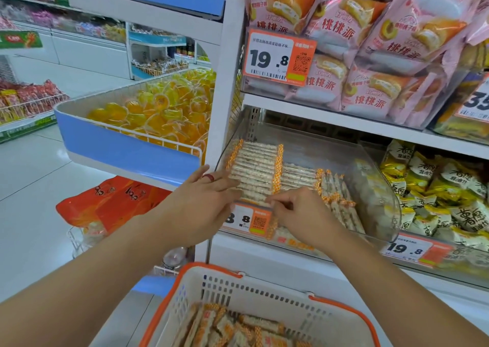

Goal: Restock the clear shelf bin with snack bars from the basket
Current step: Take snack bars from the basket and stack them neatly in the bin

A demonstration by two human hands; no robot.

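Left grip (205, 201) flat on crinkly bars (252, 172) in clear bin (381, 198)

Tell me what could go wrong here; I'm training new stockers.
The left hand rests flat against the neat bar stack while the right hand pinches at its front edge; a nudge might topple the row. The bars leaning at right could slide sideways. The clear bin tilts forward, so bars may spill.

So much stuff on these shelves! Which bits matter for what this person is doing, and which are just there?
Part of the job:
clear bin
snack bars stacked in it
basket with more bars
left hand
right hand

Just there:
pink cake packs
yellow jelly cups
orange bags
yellow snack packets
price tag
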